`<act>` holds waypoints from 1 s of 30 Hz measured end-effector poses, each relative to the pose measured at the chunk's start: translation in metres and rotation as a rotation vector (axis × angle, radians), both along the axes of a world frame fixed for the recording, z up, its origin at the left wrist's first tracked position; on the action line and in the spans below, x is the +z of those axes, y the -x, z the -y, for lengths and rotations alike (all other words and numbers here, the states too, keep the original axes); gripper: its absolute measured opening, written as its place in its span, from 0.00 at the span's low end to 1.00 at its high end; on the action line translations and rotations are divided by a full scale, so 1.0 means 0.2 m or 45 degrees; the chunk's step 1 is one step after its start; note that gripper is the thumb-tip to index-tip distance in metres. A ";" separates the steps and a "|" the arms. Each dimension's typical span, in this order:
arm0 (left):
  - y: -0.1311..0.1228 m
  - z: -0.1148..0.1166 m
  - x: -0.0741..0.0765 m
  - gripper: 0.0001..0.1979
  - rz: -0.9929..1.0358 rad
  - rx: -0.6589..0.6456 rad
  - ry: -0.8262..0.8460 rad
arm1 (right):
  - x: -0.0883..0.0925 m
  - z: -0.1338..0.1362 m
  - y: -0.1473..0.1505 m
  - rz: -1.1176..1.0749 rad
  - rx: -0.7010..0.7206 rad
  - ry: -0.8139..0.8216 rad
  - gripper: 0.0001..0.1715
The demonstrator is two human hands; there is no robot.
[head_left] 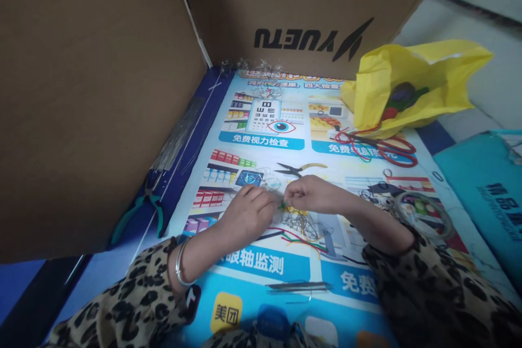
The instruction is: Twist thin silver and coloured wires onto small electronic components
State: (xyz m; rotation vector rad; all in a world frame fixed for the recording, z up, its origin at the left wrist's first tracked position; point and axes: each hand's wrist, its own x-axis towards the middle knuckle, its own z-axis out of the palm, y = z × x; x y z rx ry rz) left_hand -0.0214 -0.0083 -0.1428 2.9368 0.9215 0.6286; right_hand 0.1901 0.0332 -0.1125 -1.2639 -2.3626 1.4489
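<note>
My left hand (252, 211) and my right hand (312, 194) meet near the middle of the printed poster sheet, fingers pinched close together. Between the fingertips shows a small bit of green cord (282, 205); fine wire seems to run along with it, though it is too small to make out. Just below my right hand lies a tangle of thin silvery wire (302, 224). Red, green and yellow cords (304, 242) stretch across the sheet beneath my hands. Black-jawed pliers (299, 169) with a yellowish handle rest right above my right hand.
Cardboard walls (302, 5) rise at the back and left. Teal-handled pliers (142, 212) and straight wires (175, 141) lie at left. Red-handled scissors (391, 149) sit before a yellow bag (420, 87). A wire coil (424, 215) and teal package (489, 190) are at right; thin rods (299, 286) lie in front.
</note>
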 end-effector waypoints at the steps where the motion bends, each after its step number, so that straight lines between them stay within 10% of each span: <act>1: 0.00 0.00 0.00 0.08 0.006 0.000 0.006 | 0.00 0.00 0.00 0.003 -0.005 0.007 0.10; 30: -0.05 0.03 -0.05 0.05 -0.131 0.293 0.118 | -0.01 0.01 0.04 0.110 0.014 -0.049 0.12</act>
